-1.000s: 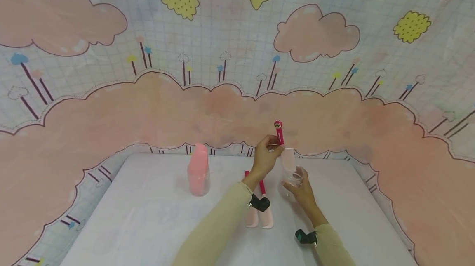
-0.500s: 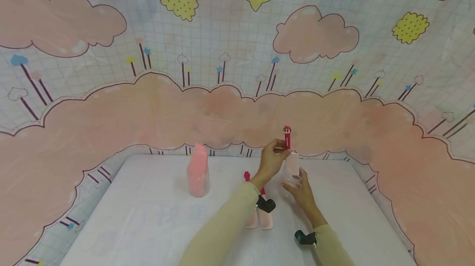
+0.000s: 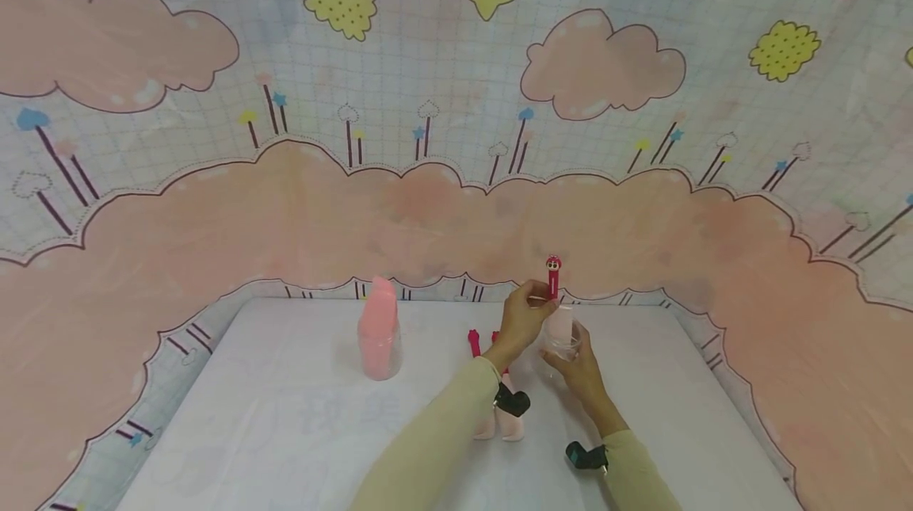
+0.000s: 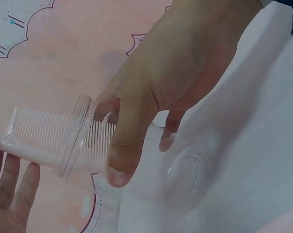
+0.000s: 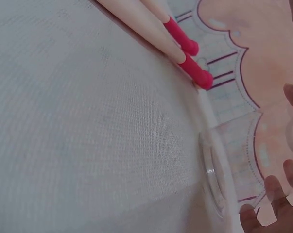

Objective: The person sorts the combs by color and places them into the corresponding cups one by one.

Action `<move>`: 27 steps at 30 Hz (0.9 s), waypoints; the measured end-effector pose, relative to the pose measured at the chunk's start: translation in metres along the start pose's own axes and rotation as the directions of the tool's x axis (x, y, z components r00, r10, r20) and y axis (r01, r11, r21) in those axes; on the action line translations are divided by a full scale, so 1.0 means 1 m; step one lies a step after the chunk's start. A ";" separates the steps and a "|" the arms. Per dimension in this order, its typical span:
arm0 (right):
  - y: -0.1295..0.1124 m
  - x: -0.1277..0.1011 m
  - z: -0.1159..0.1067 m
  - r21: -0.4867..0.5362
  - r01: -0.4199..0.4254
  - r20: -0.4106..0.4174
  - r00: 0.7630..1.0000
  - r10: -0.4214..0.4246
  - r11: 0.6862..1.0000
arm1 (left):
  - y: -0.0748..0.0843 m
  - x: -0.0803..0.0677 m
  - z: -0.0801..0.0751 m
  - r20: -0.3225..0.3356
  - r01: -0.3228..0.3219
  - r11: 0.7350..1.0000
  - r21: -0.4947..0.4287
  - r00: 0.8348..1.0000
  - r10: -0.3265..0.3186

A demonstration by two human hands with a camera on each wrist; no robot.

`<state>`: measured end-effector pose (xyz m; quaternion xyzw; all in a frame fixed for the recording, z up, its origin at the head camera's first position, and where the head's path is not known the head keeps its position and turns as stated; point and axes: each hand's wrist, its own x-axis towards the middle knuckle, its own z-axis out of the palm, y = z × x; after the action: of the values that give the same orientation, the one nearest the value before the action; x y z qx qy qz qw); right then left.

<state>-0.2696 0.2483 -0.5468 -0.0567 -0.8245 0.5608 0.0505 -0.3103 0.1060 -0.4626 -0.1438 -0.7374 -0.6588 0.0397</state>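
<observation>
The clear cup (image 3: pixel 561 347) sits on the white table (image 3: pixel 285 432), and everything is arranged around it. The right hand (image 3: pixel 581 368) wraps its curled fingers round the cup's wall from the near side, a grip that looks meant to keep so light a cup from tipping. Above the cup, the left hand (image 3: pixel 523 318) pinches the pink comb (image 3: pixel 555 309) between thumb and fingertips near the red handle. It is held upright, toothed end down, so the comb goes in teeth first; the left wrist view shows the teeth (image 4: pixel 44 136) partway past the rim. Just left of the cup lie two more combs (image 3: pixel 497 408) flat on the table (red handles pointing away from the person), close enough to reach. Well left of the cup stands a second cup (image 3: pixel 380 341) already packed with pink combs.
</observation>
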 end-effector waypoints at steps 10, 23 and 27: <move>-0.001 -0.001 -0.001 0.008 -0.013 0.006 1.000 0.013 1.000 | -0.009 -0.003 0.005 0.023 0.056 0.998 -0.041 0.998 -0.055; 0.001 -0.001 -0.001 0.030 0.005 0.007 1.000 -0.005 1.000 | -0.017 -0.005 0.006 0.026 0.051 0.999 0.005 0.998 -0.051; 0.002 -0.001 -0.001 0.028 0.001 0.010 1.000 -0.001 1.000 | -0.019 -0.007 0.007 0.042 0.049 0.999 0.016 0.998 -0.050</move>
<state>-0.2688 0.2497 -0.5480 -0.0527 -0.8168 0.5725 0.0474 -0.3080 0.1098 -0.4832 -0.1390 -0.7462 -0.6510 0.0089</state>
